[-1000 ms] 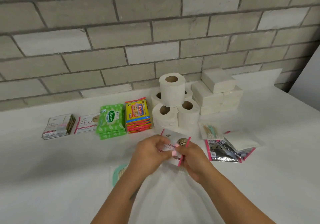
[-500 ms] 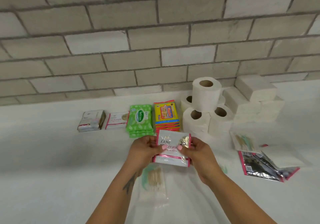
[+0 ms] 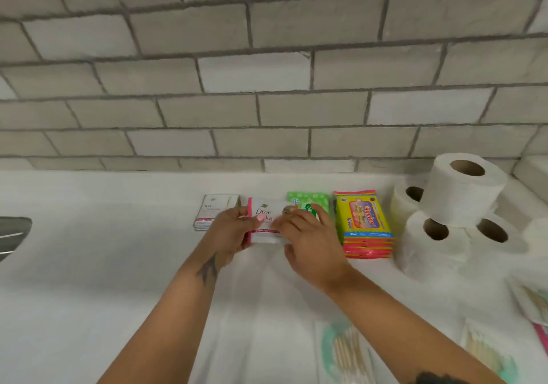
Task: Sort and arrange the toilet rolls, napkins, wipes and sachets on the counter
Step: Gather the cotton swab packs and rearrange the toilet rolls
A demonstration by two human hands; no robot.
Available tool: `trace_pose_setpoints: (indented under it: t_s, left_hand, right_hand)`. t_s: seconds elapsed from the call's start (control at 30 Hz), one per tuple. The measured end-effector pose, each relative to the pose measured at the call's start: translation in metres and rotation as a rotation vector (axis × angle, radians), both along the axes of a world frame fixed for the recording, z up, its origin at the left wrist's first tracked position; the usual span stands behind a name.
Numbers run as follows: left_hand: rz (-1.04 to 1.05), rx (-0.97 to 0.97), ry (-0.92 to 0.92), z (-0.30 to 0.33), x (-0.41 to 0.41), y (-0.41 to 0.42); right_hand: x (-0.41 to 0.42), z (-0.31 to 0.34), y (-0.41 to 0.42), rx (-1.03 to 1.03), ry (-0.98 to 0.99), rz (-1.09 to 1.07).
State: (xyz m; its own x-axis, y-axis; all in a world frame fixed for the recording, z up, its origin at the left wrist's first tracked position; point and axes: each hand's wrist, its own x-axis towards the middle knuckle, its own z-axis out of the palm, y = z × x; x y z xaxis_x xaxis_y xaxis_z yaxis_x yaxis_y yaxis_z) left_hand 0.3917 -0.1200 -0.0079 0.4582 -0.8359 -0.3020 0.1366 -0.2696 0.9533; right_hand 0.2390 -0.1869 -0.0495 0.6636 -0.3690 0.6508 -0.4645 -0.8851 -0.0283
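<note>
A white and pink Dove sachet [image 3: 268, 220] is held between both hands low over the counter, in the row near the wall. My left hand [image 3: 229, 231] grips its left edge, thumb on top. My right hand [image 3: 308, 235] holds its right side and hides the sachet pile beneath. A stack of white sachets [image 3: 212, 208] lies just left. A green wipes pack [image 3: 311, 202] lies behind my right hand, and a yellow wipes stack [image 3: 366, 223] to its right. Toilet rolls [image 3: 462, 188] are piled at the far right.
Clear bags of cotton buds [image 3: 344, 351] lie on the white counter [image 3: 103, 265] near my right forearm, another bag [image 3: 486, 351] further right. A metal sink edge [image 3: 13, 229] shows at the far left. A grey brick wall [image 3: 267, 72] backs the counter.
Both hands carried the Dove sachet forward and left, from mid-counter down to the sachet row between the white stack and the green wipes. The camera turned left.
</note>
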Motion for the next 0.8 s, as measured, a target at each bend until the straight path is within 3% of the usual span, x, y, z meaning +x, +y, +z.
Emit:
trace_pose_setpoints:
  t_s: [0.17, 0.33, 0.47, 0.8]
  left_hand:
    - [0.047, 0.098, -0.208, 0.002, 0.040, -0.038]
    - [-0.018, 0.233, -0.790, -0.004, 0.063, -0.072]
    - [-0.022, 0.327, -0.941, -0.020, 0.071, -0.088]
    - [-0.188, 0.503, -1.481, -0.051, 0.070, -0.094]
  right_hand:
    - [0.041, 0.004, -0.034, -0.042, 0.113, -0.046]
    - [0.069, 0.004, -0.057, -0.060, 0.345, -0.154]
    - [0.083, 0.004, -0.062, 0.024, 0.631, -0.170]
    - [0.099, -0.008, -0.067, 0.109, 0.843, -0.195]
